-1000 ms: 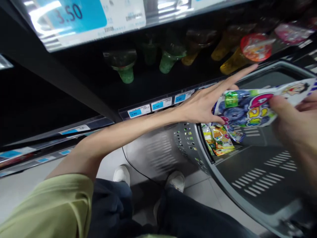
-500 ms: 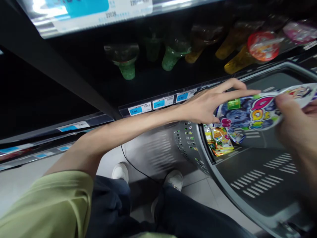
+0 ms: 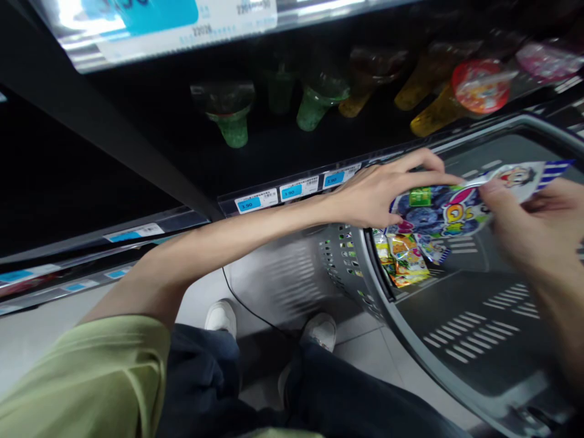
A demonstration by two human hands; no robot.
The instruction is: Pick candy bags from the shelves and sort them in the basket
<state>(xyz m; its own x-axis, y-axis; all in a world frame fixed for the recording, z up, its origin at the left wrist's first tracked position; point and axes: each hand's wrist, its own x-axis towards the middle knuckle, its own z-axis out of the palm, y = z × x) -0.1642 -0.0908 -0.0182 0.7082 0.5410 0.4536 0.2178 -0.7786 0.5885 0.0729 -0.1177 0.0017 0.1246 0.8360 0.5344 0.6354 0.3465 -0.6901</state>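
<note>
Holding a flat, glossy, white-and-blue plastic snack pouch with a blueberry print (image 3: pixel 426 213) over the mouth of a dark grey, perforated plastic basket (image 3: pixel 456 292), above yellow-and-orange shiny packets (image 3: pixel 406 258); gripping near the white, cartoon-printed end with the right hand (image 3: pixel 536 228), by the thumb across the front; touching the opposite end with the left hand (image 3: pixel 378 190), spread wide between thumb and forefinger, though cannot tell whether pinching; probably light, soft and bendy, rather slippery, hard to break; best taken by both ends, without squeezing the broad printed middle; compared with half a second ago, shifted leftward in the view along with the right thumb; now showing the whole blue-and-white striped tip, then cut off at the picture's edge; scarcely changed at the left hand.
</note>
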